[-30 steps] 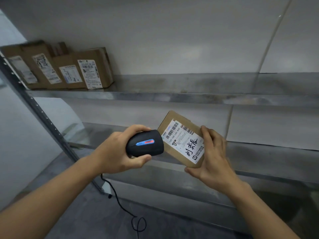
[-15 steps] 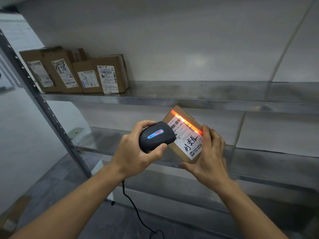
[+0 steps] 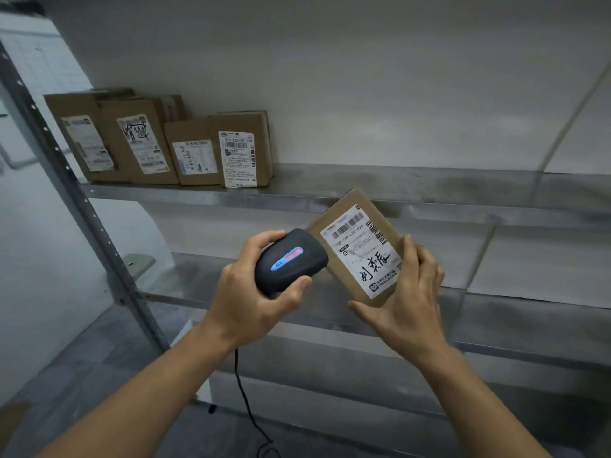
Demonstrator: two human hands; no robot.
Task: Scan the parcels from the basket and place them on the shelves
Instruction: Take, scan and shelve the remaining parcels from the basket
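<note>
My right hand [image 3: 405, 300] holds a small brown cardboard parcel [image 3: 355, 241] by its lower right edge, tilted, its white label with barcodes and black handwriting facing me. My left hand [image 3: 246, 292] grips a black corded barcode scanner [image 3: 289, 261] with a blue and red strip on top. The scanner's nose points at the parcel's left edge, almost touching it. No scan beam shows on the label. Both hands are in front of the metal shelves, between the upper shelf [image 3: 429, 193] and the one below it [image 3: 512, 319].
Several labelled cardboard boxes [image 3: 165, 148] stand in a row at the left end of the upper shelf. A perforated steel upright [image 3: 82, 206] runs down the left side. The scanner's black cable [image 3: 244, 395] hangs toward the grey floor. A white wall lies behind the shelves.
The orange scan line seen on the label half a second ago is gone. Both hands with scanner and parcel have drifted slightly up and right; the view has shifted, showing more of the boxes.
</note>
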